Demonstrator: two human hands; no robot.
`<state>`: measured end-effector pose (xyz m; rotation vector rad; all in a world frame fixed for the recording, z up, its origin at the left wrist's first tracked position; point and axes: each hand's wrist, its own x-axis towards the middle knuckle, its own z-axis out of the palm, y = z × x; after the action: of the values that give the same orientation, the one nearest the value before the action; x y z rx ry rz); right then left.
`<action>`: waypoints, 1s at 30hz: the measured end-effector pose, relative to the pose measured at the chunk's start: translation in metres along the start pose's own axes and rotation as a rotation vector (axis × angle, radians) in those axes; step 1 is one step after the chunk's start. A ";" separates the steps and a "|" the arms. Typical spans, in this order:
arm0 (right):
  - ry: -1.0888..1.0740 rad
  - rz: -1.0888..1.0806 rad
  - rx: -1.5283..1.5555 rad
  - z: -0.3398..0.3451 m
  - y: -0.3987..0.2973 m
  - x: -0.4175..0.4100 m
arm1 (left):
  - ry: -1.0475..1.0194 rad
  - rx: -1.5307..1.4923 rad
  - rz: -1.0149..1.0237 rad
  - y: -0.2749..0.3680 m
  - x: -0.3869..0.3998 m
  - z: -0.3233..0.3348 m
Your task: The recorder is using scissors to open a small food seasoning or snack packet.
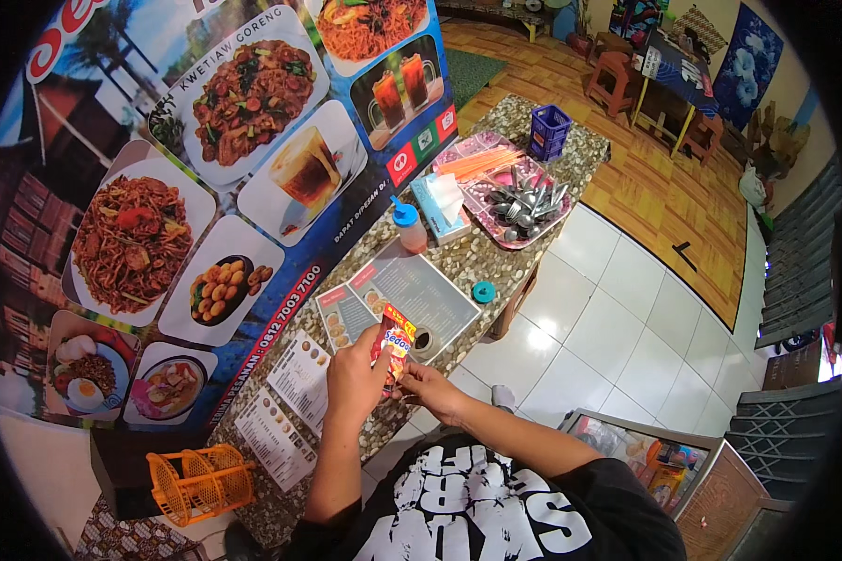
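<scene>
My left hand (354,382) grips a red printed food pouch (397,345) of the Sedaap brand along its left side and holds it upright. The fingertips of my right hand (431,393) pinch the pouch's lower right corner. Just behind the pouch stands a small open jar (424,342) with dark contents, partly hidden by it. A teal screw lid (484,292) lies apart at the counter's edge. Beneath and beyond the jar, a grey printed menu (428,291) is spread on the pebble-patterned counter (375,435). Whether the pouch is torn cannot be seen.
A blue-capped squeeze bottle (412,230), a tissue box (440,210) and a tray (512,237) of cutlery and straws stand farther along. Beyond is a purple basket (549,133). A large food banner (252,231) borders the left side; an orange rack (200,484) sits lower left.
</scene>
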<state>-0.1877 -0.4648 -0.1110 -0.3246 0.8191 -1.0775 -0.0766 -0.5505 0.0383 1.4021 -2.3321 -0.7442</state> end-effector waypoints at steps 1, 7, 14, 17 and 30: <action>0.001 -0.001 0.000 -0.001 0.001 0.001 | -0.009 -0.020 -0.004 0.000 0.000 0.000; -0.016 -0.017 0.004 -0.002 0.002 0.001 | 0.005 0.003 -0.032 0.003 0.000 -0.002; -0.011 -0.043 -0.029 -0.001 0.002 0.000 | 0.006 -0.002 -0.019 0.004 0.000 -0.001; -0.017 -0.048 -0.024 0.001 0.000 -0.002 | -0.009 -0.016 -0.021 0.001 -0.001 0.000; -0.020 -0.057 -0.027 0.000 0.000 -0.004 | 0.026 -0.013 -0.013 -0.006 -0.002 0.008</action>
<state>-0.1889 -0.4616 -0.1090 -0.3824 0.8115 -1.1154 -0.0758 -0.5487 0.0282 1.4143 -2.2965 -0.7391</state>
